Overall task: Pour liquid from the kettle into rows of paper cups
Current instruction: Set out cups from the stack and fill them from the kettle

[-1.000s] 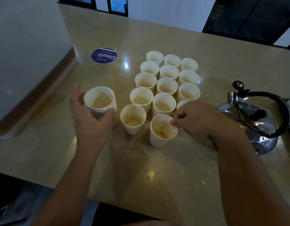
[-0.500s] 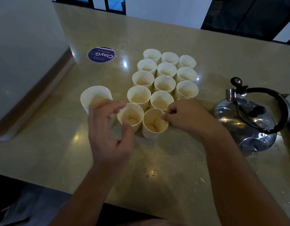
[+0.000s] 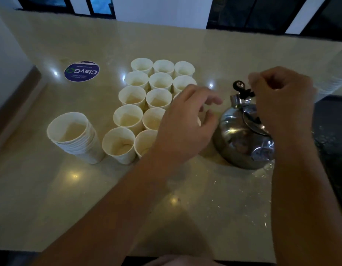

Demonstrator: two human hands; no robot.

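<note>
Far left on the beige bench (image 3: 51,198): a nested stack (image 3: 74,135) of paper cups, standing apart from the rest. Behind it, flat on the bench, a round blue sticker (image 3: 81,71). Just right of the stack, the cups (image 3: 145,93) set out in three close rows running away from the near edge, rims almost touching; pale insides, contents too dim to tell. Over the near right corner of that block, hiding several cups, the left hand (image 3: 183,127): fingers spread and loosely bent, reaching toward the kettle, holding nothing, not plainly touching anything. Right of the cups and near them, the steel kettle (image 3: 241,139) standing upright on the bench, black whistle knob toward the back, shiny body catching reflections. Above the kettle, the right hand (image 3: 281,98): fingers curled down at the spot where the black handle runs, handle itself mostly hidden beneath; cannot tell whether closed round it or only just above it. Scattered droplets glinting on the bench near the kettle. Far right, a dark surface (image 3: 331,135) beside the bench edge.
</note>
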